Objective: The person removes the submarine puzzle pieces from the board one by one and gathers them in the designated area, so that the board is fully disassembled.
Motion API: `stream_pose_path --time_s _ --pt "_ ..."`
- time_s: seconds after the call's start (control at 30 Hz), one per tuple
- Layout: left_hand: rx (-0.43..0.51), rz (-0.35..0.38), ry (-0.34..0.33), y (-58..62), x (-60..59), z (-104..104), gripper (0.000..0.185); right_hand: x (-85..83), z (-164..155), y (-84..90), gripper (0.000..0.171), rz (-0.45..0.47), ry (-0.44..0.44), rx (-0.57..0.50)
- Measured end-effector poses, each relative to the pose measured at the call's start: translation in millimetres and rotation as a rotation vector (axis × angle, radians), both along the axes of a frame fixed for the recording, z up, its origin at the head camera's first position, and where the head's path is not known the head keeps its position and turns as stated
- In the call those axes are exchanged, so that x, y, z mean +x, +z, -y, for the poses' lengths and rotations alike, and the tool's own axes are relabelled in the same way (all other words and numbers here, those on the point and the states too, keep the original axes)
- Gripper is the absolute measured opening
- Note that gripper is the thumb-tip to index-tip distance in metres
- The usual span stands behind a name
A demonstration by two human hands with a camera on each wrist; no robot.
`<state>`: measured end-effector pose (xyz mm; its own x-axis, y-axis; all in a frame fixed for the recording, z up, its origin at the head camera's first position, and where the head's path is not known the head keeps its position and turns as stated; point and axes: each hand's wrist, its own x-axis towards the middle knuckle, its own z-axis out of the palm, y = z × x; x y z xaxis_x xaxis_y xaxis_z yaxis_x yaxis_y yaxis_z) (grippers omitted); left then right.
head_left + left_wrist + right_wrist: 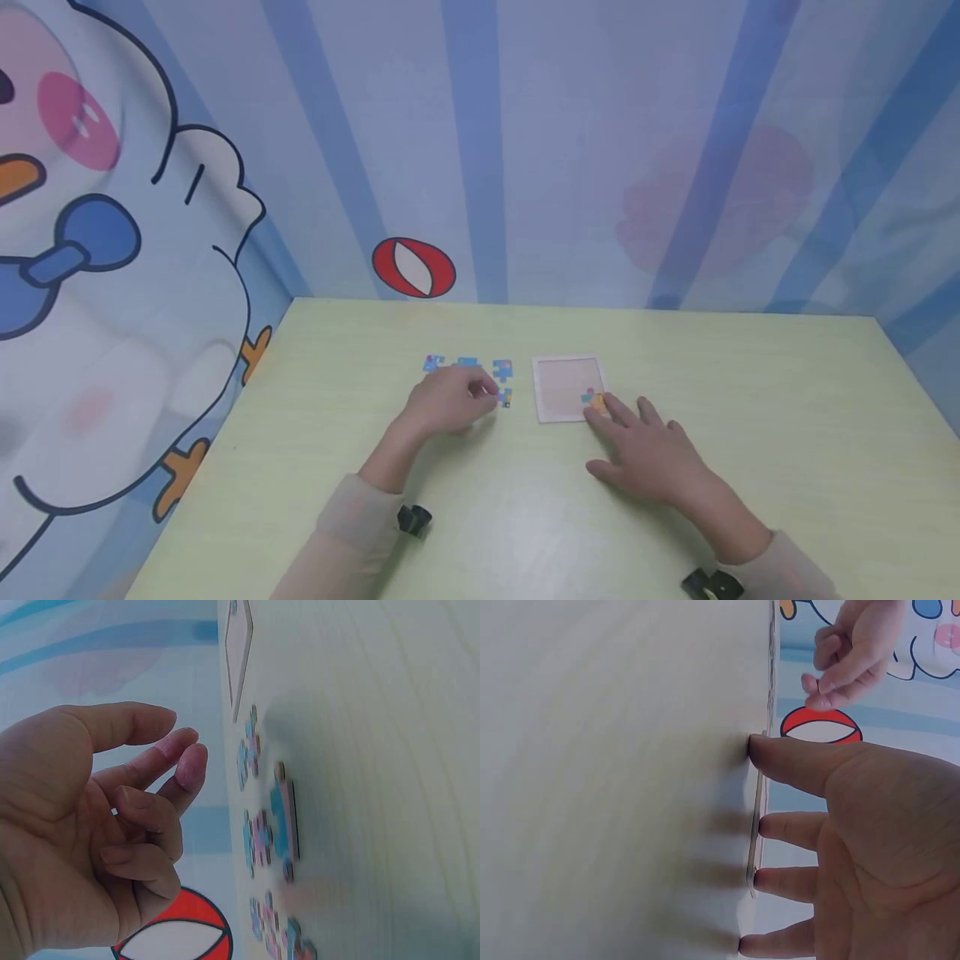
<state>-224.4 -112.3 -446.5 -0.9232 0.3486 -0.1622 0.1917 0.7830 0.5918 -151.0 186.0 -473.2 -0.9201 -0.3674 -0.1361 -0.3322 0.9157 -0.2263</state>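
Observation:
My left hand (450, 400) hovers over a cluster of jigsaw pieces (502, 368), mostly blue. In the left wrist view its fingers are loosely curled, and no piece shows between thumb and fingertips. Part of the cluster is hidden beneath this hand in the head view. Right of the pieces lies a square, pale puzzle tray (558, 383) with a raised rim. A blue, pink and orange jigsaw piece (590, 397) sits in its lower right corner. My right hand (648, 462) is spread, its fingertips touching that corner and the thumb resting on the table below the tray.
The pale wooden table (525, 525) ends at a striped blue backdrop (555, 150) behind the pieces and tray. A large printed cartoon bird (112, 333) covers the left side. Dark wrist cameras (414, 520) are strapped at both sleeves.

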Motion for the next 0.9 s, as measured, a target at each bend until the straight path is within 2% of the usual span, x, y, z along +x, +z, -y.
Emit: stream_pose_path --time_s 0.1,0.33,0.53,0.77,0.9 --pt "0.008 -0.003 -0.033 -0.3 -2.3 -12.1 0.020 -0.5 2.0 -0.6 0.074 -0.011 -0.012 0.006" --pt "-0.017 -0.071 -0.111 -6.3 -9.9 -41.8 0.017 0.4 0.3 0.9 0.071 -0.066 0.002 -0.008" --pt "-0.028 -0.049 -0.132 -9.3 -14.7 -67.3 0.020 4.1 -4.4 3.4 0.069 -0.063 0.029 -0.017" --pt "-0.072 -0.065 -0.158 -17.3 -18.3 -93.4 0.025 5.7 -6.4 0.5 0.066 -0.049 0.046 -0.033" --pt "-0.071 -0.034 -0.182 -18.4 -17.7 -104.1 0.031 5.3 -7.1 -0.3 0.066 -0.063 0.056 -0.015"
